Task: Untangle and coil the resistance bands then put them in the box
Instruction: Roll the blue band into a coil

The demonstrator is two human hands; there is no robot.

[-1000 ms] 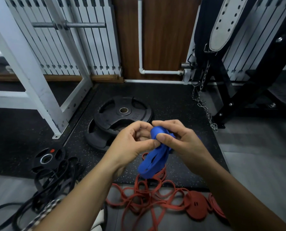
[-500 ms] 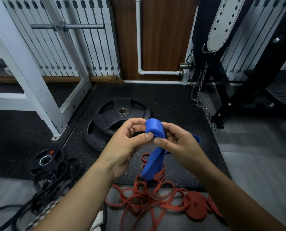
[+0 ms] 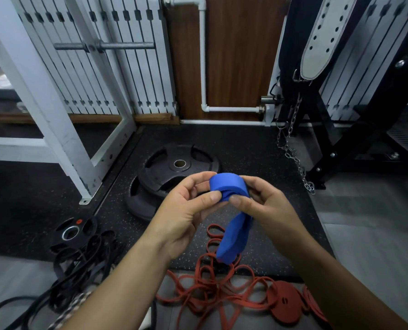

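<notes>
A wide blue resistance band (image 3: 229, 186) is partly rolled into a coil at chest height, and its loose tail hangs down below my hands. My left hand (image 3: 186, 210) pinches the coil's left side between thumb and fingers. My right hand (image 3: 262, 206) grips the coil's right side, thumb on its front. On the floor beneath lie tangled red bands (image 3: 212, 289), with a coiled red band (image 3: 285, 302) at their right. Tangled black bands (image 3: 79, 263) lie at lower left. No box is in view.
Two stacked black weight plates (image 3: 174, 172) lie on the speckled mat just beyond my hands, and a small plate (image 3: 72, 231) sits at left. A white rack frame (image 3: 55, 115) stands to the left. A chain (image 3: 293, 151) hangs by a black bench frame at right.
The blue coil has grown thicker as both hands rolled more band onto it, and the hanging tail has become shorter. The hands stayed at about the same place.
</notes>
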